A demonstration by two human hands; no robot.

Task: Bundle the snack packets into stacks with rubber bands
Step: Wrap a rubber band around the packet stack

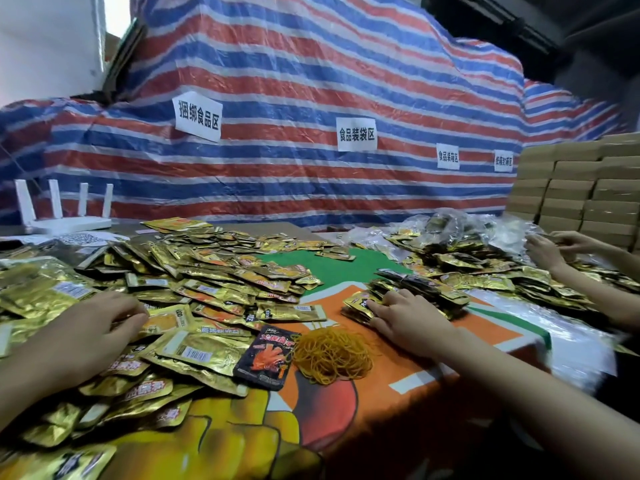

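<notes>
Noted: right hand [405, 318] lies flat, fingers straight, on the packet stack [358, 303] just ahead of it. The rubber bands [332, 355] lie between both hands, nearer the right. The left hand [86, 327] curls over loose packets [207, 271]; grip unconfirmed.

On the striped sheet [311, 81], from its left edge, the first sign [197, 120] says 捆绑食品区, the second sign [357, 134] 食品装袋区, the third sign [448, 156] 食品装箱区. The fourth sign [503, 161] and the gold packets [207, 282] look too blurry.
</notes>
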